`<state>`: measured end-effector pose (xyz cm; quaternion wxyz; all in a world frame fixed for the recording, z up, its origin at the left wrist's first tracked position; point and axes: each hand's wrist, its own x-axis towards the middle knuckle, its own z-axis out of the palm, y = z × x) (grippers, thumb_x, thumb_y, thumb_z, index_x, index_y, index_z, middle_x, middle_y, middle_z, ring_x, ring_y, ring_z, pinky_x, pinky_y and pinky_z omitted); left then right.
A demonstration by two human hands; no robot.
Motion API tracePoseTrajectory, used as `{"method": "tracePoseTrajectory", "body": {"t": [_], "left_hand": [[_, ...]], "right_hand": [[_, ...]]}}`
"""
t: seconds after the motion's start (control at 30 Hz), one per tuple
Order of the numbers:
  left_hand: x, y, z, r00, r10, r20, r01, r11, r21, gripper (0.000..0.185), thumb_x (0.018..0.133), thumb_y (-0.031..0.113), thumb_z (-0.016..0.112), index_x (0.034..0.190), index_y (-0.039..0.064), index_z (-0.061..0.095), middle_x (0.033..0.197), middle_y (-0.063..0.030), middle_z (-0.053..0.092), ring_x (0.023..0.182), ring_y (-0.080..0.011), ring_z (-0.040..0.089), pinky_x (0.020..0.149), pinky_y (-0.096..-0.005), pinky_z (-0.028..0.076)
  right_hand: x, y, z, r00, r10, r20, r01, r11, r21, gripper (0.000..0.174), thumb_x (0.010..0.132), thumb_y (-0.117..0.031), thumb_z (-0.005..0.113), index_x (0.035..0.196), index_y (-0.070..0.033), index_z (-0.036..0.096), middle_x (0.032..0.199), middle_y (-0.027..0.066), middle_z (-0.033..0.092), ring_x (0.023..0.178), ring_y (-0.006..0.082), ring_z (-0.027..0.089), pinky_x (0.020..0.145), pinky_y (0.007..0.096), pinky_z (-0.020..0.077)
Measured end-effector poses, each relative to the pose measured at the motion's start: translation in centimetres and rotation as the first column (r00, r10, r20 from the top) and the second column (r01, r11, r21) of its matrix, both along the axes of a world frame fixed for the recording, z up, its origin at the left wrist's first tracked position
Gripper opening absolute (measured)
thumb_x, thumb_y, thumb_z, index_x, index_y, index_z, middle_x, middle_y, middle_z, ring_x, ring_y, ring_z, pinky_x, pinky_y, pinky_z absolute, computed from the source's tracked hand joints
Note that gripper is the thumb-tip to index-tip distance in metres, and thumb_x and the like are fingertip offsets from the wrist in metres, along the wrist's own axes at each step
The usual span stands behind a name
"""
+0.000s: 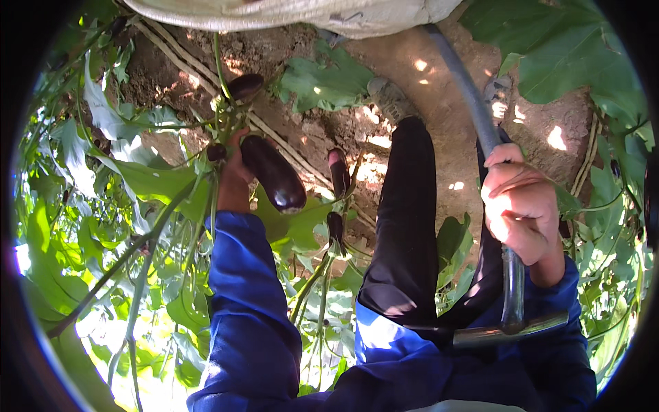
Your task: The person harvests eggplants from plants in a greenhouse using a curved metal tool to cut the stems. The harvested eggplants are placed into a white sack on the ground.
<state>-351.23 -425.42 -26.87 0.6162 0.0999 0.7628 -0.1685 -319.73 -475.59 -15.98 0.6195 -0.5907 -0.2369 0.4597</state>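
Observation:
My right hand (520,206) is closed around a metal handle (512,288) that ends in a crossbar near my waist; a grey tube (466,85) runs up from the hand to a whitish container (309,15) at the top edge. On the left, my left hand (239,157) reaches in among the stems of an eggplant plant. A large dark purple eggplant (274,174) hangs just beside its fingers, and another eggplant (245,86) lies a little above. Leaves and fruit partly hide this hand, so its grip cannot be told.
Two slim young eggplants (339,172) hang between the left arm and my legs. Leafy plants stand on both sides. Thin irrigation lines (288,149) cross the brown soil (432,170). A broad leaf (561,49) overhangs the upper right. My shoe (392,98) rests on the soil.

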Motion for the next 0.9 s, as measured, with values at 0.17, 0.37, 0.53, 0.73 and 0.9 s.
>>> {"method": "tracePoseTrajectory", "body": {"t": [0.17, 0.37, 0.53, 0.73, 0.9], "left_hand": [[2.7, -12.6, 10.5, 0.952, -0.124, 0.279, 0.129, 0.992, 0.001, 0.033, 0.108, 0.036, 0.059, 0.103, 0.005, 0.067, 0.088, -0.0215, 0.075, 0.08, -0.0413, 0.077, 0.071, -0.0554, 0.068], [18.3, -15.5, 17.7, 0.646, -0.293, 0.705, -0.134, 0.866, 0.481, 0.033, 0.115, 0.036, 0.052, 0.108, 0.006, 0.064, 0.091, -0.018, 0.072, 0.085, -0.0332, 0.075, 0.081, -0.0443, 0.066], [35.5, -6.3, 17.1, 0.551, -0.573, 0.607, -0.132, 0.659, 0.741, 0.045, 0.116, 0.038, 0.053, 0.128, -0.003, 0.068, 0.118, -0.0199, 0.077, 0.109, -0.0329, 0.075, 0.101, -0.0419, 0.062], [44.1, -12.1, 11.5, 0.41, -0.839, 0.358, 0.173, 0.457, 0.872, 0.064, 0.112, 0.062, 0.059, 0.154, 0.014, 0.059, 0.13, -0.0096, 0.068, 0.114, -0.0254, 0.065, 0.103, -0.0462, 0.052], [32.4, -25.4, 15.4, 0.689, -0.694, -0.21, 0.097, -0.199, 0.975, 0.058, 0.118, 0.043, 0.055, 0.148, -0.007, 0.061, 0.135, -0.0218, 0.074, 0.126, -0.03, 0.071, 0.108, -0.0425, 0.057]], "right_hand": [[-0.8, -0.8, -0.1, 1.0, -0.02, 0.022, 0.02, 1.0, -0.008, 0.03, 0.084, -0.02, 0.076, 0.065, -0.008, 0.056, 0.065, 0.0063, 0.061, 0.064, 0.0268, 0.061, 0.096, 0.0477, 0.0462], [-0.5, -0.1, 0.5, 1.0, -0.021, 0.006, 0.021, 1.0, -0.021, 0.037, 0.09, -0.019, 0.074, 0.062, -0.007, 0.054, 0.064, 0.0071, 0.055, 0.064, 0.0296, 0.056, 0.096, 0.0461, 0.0453], [-0.6, 0.1, -0.1, 1.0, 0.012, 0.004, -0.012, 1.0, 0.01, 0.037, 0.093, -0.021, 0.068, 0.062, -0.007, 0.054, 0.065, 0.0074, 0.055, 0.065, 0.0296, 0.056, 0.095, 0.0458, 0.0446], [-0.9, -0.3, 0.3, 0.999, -0.034, 0.022, 0.033, 0.999, 0.039, 0.045, 0.103, -0.027, 0.066, 0.064, -0.005, 0.058, 0.063, 0.0113, 0.05, 0.066, 0.0333, 0.054, 0.093, 0.0438, 0.0451], [-0.8, -0.4, -0.9, 0.996, 0.016, 0.092, -0.02, 0.999, 0.034, 0.047, 0.105, -0.031, 0.066, 0.066, -0.005, 0.062, 0.063, 0.0133, 0.056, 0.066, 0.0347, 0.058, 0.095, 0.0436, 0.0469]]}}
